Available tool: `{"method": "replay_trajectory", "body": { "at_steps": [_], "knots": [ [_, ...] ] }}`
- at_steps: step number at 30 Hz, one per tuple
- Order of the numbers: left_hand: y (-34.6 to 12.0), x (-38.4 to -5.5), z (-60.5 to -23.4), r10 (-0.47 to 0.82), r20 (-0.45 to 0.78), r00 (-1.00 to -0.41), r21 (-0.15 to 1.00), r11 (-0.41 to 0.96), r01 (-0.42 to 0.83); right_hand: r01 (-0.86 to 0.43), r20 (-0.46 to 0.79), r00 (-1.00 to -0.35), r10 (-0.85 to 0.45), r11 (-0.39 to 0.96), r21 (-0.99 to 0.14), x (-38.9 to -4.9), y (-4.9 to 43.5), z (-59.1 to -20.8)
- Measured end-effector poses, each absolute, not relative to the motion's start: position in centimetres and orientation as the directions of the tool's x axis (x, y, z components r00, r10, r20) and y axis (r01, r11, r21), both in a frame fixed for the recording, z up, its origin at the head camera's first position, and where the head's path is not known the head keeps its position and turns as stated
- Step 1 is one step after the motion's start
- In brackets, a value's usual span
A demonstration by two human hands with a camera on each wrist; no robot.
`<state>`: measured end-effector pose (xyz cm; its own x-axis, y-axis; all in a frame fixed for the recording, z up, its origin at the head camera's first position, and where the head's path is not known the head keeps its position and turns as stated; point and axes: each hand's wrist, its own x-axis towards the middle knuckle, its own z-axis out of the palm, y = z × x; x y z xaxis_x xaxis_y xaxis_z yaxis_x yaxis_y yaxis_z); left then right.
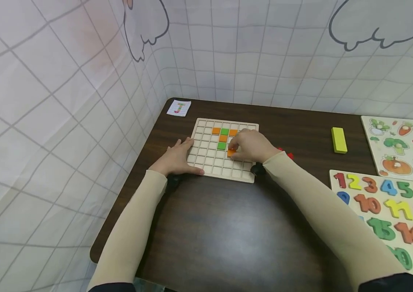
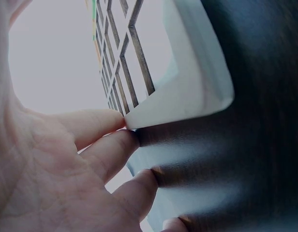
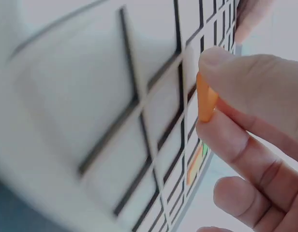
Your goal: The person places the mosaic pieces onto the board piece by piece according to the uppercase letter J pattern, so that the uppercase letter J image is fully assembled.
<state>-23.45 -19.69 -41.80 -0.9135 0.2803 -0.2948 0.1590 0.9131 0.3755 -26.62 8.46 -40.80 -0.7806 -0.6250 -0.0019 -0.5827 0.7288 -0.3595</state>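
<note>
A pale square grid board [image 1: 206,162] lies on the dark table, with several orange and green tiles [image 1: 224,131] set in its upper middle cells. My right hand [image 1: 252,146] is over the board's right half and pinches an orange tile [image 3: 205,99] between thumb and fingertip, close over the cells. At the board's left side is my left hand [image 1: 177,158], fingers extended and thumb along the near left corner. Seen from the left wrist, the left fingertips [image 2: 117,118] touch the board's edge.
A small card [image 1: 179,108] with a coloured J-shaped pattern lies at the back left. On the right are a yellow block [image 1: 339,140], a vegetable puzzle board [image 1: 371,142] and a number puzzle board [image 1: 352,192]. Small red pieces [image 1: 290,155] show behind my right wrist.
</note>
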Motion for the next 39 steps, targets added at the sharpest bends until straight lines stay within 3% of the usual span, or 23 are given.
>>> {"method": "replay_trajectory", "body": {
  "at_steps": [22, 39],
  "knots": [
    [-19.6, -23.8, -41.7, 0.296, -0.291, -0.910, 0.375, 0.910, 0.176, -0.609, 0.038, -0.776, -0.629, 0.734, -0.300, -26.7, 5.0, -41.0],
    [-19.7, -23.5, -41.8, 0.285, -0.295, -0.912, 0.368, 0.915, 0.167, -0.524, 0.052, -0.836, -0.546, 0.765, -0.375, -26.3, 11.7, -41.3]
  ]
}}
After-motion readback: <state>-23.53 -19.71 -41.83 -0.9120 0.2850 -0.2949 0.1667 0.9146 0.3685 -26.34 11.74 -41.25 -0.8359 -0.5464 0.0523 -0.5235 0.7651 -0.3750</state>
